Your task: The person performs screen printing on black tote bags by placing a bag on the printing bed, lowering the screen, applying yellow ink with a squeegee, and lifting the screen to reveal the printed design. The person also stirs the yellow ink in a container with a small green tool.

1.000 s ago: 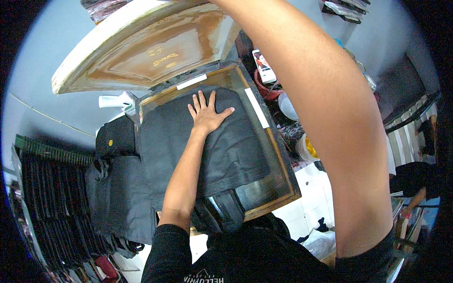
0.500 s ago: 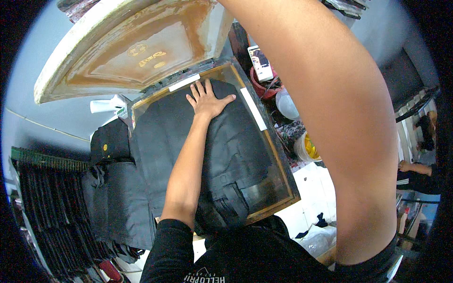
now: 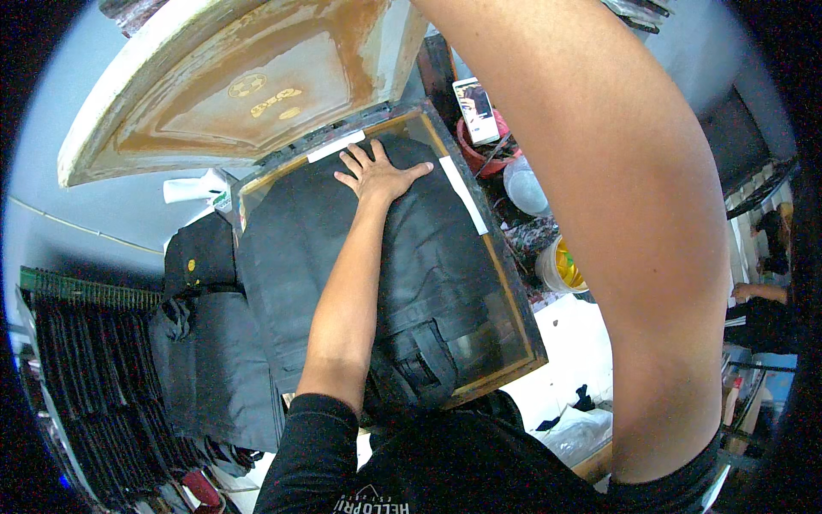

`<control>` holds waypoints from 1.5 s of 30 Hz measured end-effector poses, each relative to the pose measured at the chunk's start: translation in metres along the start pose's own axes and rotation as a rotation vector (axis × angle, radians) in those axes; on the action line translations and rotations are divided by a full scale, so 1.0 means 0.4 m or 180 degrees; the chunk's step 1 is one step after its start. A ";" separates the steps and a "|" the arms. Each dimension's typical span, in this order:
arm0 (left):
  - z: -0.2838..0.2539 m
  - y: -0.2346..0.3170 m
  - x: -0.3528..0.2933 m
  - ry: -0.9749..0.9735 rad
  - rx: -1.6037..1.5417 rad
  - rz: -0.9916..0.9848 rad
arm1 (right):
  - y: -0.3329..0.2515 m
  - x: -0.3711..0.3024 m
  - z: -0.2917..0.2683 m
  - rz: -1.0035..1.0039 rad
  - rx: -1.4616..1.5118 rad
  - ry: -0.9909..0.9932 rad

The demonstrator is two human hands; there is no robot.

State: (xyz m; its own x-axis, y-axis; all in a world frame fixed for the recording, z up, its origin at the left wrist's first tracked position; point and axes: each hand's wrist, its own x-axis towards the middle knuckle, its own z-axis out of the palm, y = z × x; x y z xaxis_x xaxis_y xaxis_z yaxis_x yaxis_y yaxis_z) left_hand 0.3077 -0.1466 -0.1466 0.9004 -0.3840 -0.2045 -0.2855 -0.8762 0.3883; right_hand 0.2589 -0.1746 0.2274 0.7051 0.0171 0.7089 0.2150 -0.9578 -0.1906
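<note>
My left hand [image 3: 382, 177] lies spread and flat on the far end of a black fabric bag [image 3: 334, 248], fingers apart and holding nothing. The bag is laid out on a wood-edged board [image 3: 510, 319], with its strap [image 3: 421, 364] at the near end by my body. A screen-printing frame [image 3: 205, 111] stands tilted up beyond the board, its mesh stained brown around a small pale design. My right arm [image 3: 634, 197] reaches up across the right side. Its hand is beyond the upper edge, so what it touches is hidden.
Left of the board lie more black bags [image 3: 218, 368] and a rack of hanging black pieces [image 3: 98, 385]. To the right stand a phone [image 3: 476, 111], a red pot [image 3: 471, 156], a clear container [image 3: 525, 187] and a tub with yellow contents [image 3: 561, 264]. Another person's arm [image 3: 760, 293] shows far right.
My left hand stays spread on the bag, shifted very slightly. The view has moved a little, and my right arm sits slightly farther right in it.
</note>
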 end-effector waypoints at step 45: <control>-0.057 -0.445 -0.893 -0.0629 -0.5126 -0.0868 | -0.119 -0.743 0.180 -0.0012 0.0685 -0.1570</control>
State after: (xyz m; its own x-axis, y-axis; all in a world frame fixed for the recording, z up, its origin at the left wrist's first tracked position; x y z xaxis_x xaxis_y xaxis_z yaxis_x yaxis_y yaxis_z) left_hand 0.0443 0.1532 -0.1223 0.7744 -0.4183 -0.4746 0.5927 0.2175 0.7755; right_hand 0.0877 -0.1133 -0.0232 0.9267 0.2026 0.3166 0.3151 -0.8780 -0.3602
